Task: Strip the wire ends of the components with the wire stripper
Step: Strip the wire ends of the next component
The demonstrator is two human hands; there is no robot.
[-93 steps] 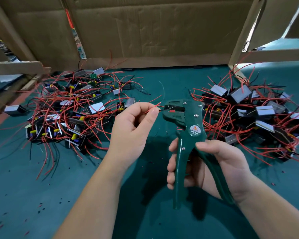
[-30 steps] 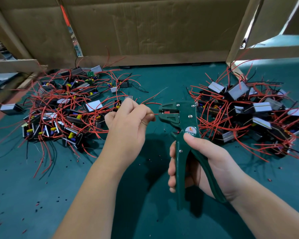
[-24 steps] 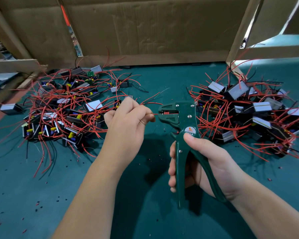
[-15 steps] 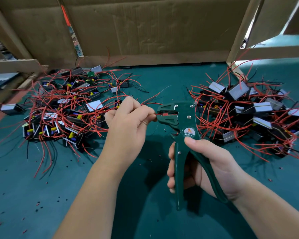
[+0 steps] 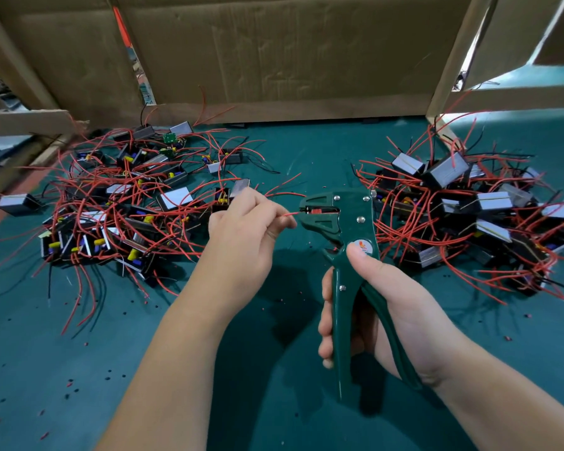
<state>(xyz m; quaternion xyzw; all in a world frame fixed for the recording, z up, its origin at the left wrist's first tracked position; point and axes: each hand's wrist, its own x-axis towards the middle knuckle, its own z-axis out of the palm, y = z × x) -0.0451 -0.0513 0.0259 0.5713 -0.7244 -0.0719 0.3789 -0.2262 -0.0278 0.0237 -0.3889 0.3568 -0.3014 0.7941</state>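
My right hand (image 5: 378,307) grips the handles of a dark green wire stripper (image 5: 345,222), held upright above the green table with its jaws facing left. My left hand (image 5: 245,236) pinches a thin red wire (image 5: 291,213) between thumb and forefinger, and the wire's tip lies in the stripper's jaws. The component on that wire (image 5: 233,193) sits partly hidden behind my left hand. A heap of small black components with red and black leads (image 5: 118,203) lies at the left, and a second heap (image 5: 469,209) lies at the right.
Cardboard walls (image 5: 274,53) close off the back and both sides of the green mat (image 5: 261,385). Small red and black insulation scraps (image 5: 69,382) are scattered over the mat near my arms. One grey component (image 5: 17,203) lies apart at far left.
My left hand shifted its grip on the wire and brought the red wire's end into the stripper's jaws. My right hand kept hold of the handles, thumb now just below the round label.
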